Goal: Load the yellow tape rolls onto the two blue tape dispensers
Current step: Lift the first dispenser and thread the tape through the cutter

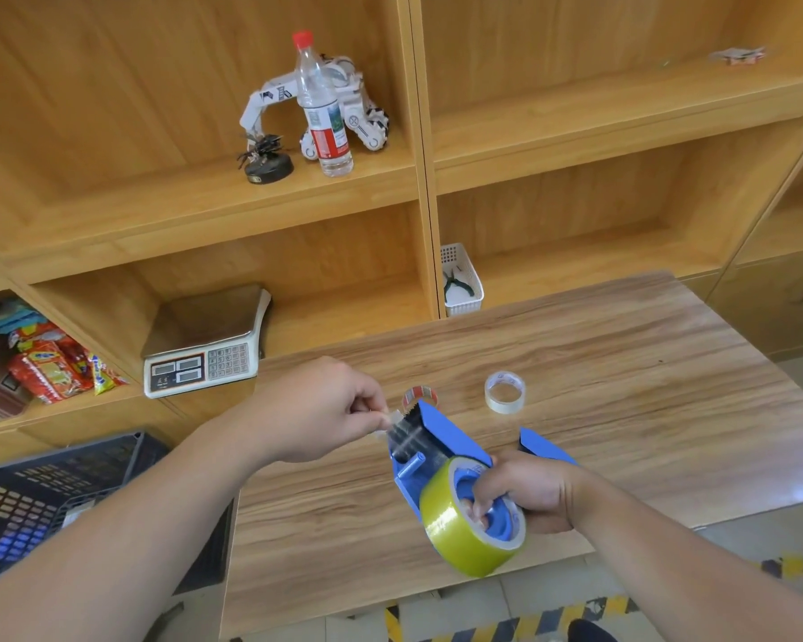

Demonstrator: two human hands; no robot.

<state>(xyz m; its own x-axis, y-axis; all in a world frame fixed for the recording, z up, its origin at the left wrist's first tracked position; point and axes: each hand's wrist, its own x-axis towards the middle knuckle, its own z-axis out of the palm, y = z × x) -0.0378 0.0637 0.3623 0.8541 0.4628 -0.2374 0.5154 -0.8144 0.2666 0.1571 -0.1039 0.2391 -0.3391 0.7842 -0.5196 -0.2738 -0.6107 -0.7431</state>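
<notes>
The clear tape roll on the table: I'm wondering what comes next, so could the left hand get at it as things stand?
Probably not right away. The clear tape roll lies in the open, but the left hand is pinching the tape end at the blue dispenser, which sits between them.

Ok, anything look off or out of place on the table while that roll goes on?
Nothing spilled or broken. The yellow tape roll sits on the blue dispenser, held by the right hand; the left hand pinches the tape end. Two small clear rolls lie loose nearby.
</notes>
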